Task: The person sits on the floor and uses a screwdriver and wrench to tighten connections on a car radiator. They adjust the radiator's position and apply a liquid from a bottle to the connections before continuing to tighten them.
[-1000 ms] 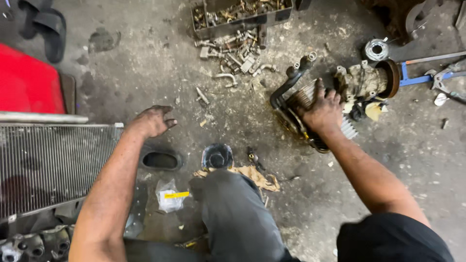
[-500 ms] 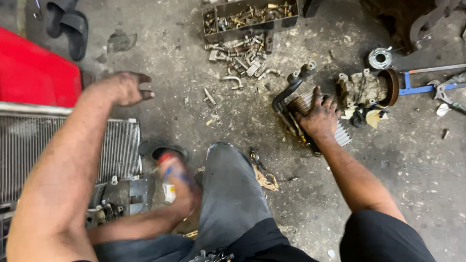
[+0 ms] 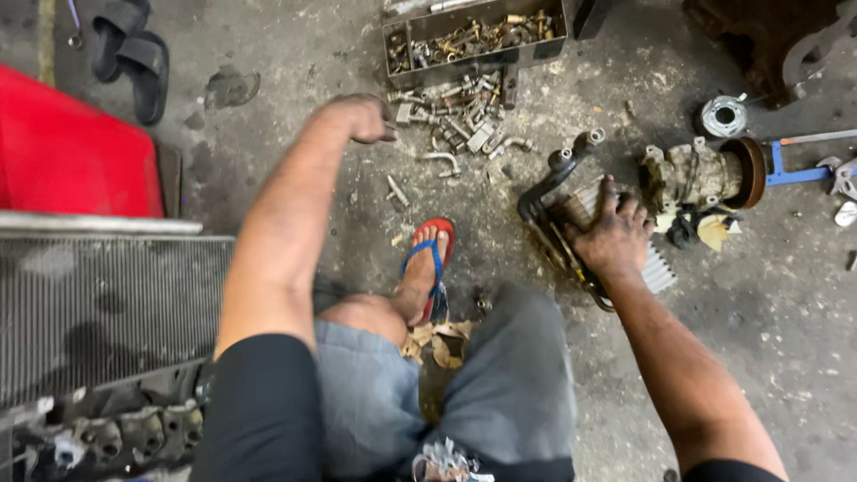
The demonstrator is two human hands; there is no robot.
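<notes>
The right hand (image 3: 614,234) presses flat on a finned part with black pipes (image 3: 561,198) on the floor (image 3: 759,303). The left hand (image 3: 361,116), curled, hovers near loose fittings (image 3: 455,116) below a far metal tray (image 3: 473,36).

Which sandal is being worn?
The red-and-blue sandal at centre, with a foot in it. The two black sandals lie unworn at top left.
</notes>
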